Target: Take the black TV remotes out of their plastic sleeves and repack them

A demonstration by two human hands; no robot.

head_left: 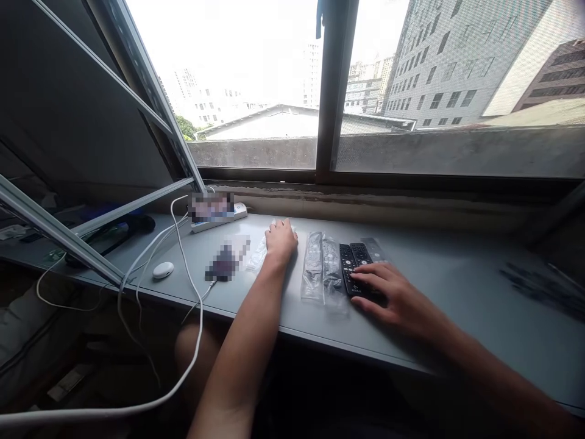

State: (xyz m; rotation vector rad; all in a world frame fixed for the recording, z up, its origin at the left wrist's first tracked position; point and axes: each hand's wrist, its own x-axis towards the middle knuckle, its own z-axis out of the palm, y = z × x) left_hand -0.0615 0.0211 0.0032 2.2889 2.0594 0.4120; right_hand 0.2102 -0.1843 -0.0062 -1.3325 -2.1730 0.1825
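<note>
Nearest of all, a thick white plastic-coated cable (68, 417) loops across the lower left, in front of the pale grey, flat tabletop (457, 262). Past the tabletop's near edge, the right hand (386, 289) comes in from the right, loosely spread: its fingers lie over two black, slim, oblong plastic remote controls, the left black remote (346, 263) and the right black remote (361, 253), with the thumb apart near their close end. I see no closed grip there.

Both remotes lie flat, side by side, with their long axes running from the person toward the window and leaning a little left at the far end. The right forearm meets them at a slant from the near right, so the right hand is much the nearer one, touching them from above and partly covering the right one. Just left of the remotes lie two clear, crinkled plastic sleeves (313, 263), set lengthwise in nearly the same direction, between the remotes and the left hand.

The left hand (282, 236) is farther out, its fingers bent over a pale, clear plastic packet (257, 258); whether it grips the packet or only rests there, I cannot tell. Beyond stands the dark-framed window (336, 91).
</note>
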